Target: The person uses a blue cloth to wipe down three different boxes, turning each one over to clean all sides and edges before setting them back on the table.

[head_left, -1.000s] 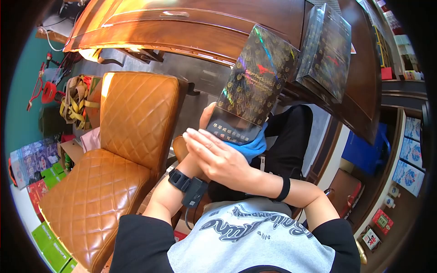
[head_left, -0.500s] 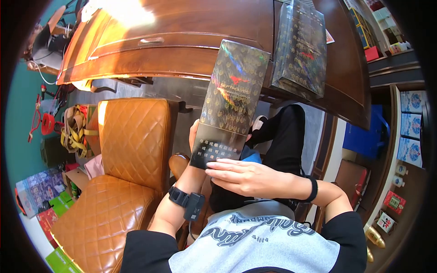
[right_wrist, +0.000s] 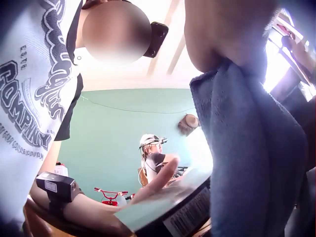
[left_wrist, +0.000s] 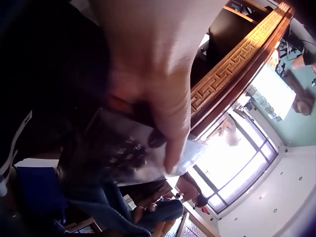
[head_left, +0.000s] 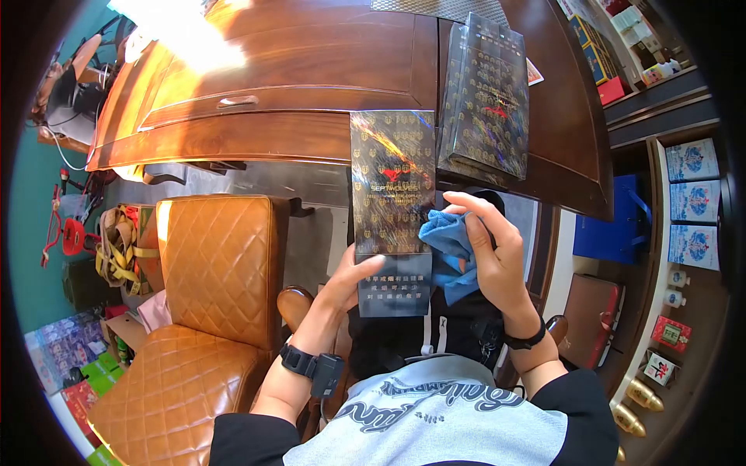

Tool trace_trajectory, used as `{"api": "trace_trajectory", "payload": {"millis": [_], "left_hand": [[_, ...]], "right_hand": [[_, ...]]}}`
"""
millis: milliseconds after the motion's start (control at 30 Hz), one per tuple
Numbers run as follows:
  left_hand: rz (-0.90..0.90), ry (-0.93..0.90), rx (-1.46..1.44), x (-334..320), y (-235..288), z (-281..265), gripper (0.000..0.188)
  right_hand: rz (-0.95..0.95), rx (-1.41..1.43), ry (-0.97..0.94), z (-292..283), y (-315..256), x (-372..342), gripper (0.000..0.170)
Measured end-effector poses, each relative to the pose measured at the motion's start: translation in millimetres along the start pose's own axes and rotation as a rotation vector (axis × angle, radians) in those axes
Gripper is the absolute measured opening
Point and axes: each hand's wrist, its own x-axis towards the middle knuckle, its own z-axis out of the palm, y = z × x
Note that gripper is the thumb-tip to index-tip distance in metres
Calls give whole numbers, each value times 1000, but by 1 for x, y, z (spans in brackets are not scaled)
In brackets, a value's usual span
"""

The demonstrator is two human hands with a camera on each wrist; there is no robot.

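My left hand (head_left: 347, 281) holds a dark, gold-patterned cigarette carton (head_left: 392, 186) by its lower left edge. The thumb lies over the front and the fingers are hidden behind it. White warning text runs across the carton's lower end, and its clear wrap glints. My right hand (head_left: 497, 252) pinches a crumpled blue cloth (head_left: 451, 248) beside the carton's right edge. In the right wrist view the cloth (right_wrist: 252, 148) hangs from the fingers, near the carton's barcode end (right_wrist: 190, 215). The left wrist view shows the left thumb pressed on the wrapped carton (left_wrist: 128, 148).
More matching cartons (head_left: 486, 101) lie stacked on the wooden desk (head_left: 311, 78) ahead. A tan leather chair (head_left: 217, 272) stands on the left. Shelves with boxes (head_left: 691, 202) and a blue bag (head_left: 610, 221) are on the right. Another person (right_wrist: 155, 160) appears in the background.
The carton has swung from a rightward tilt to straight up and down. My right hand has moved from across its lower end to its right side, bringing the blue cloth into fuller view.
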Motion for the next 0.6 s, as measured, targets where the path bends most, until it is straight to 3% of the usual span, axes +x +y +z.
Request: {"api": "trace_trajectory", "payload": {"millis": [100,367,600], "left_hand": [[-24,195,170,5,0,2,59],[111,296,176,7,-5,9,48],[129,336,216,9,-7,10,42]], "right_hand": [[73,91,21,1,0,-3,25],[216,326,73,9,0,-11,24],[211,288,119,18,1,-17,24]]}}
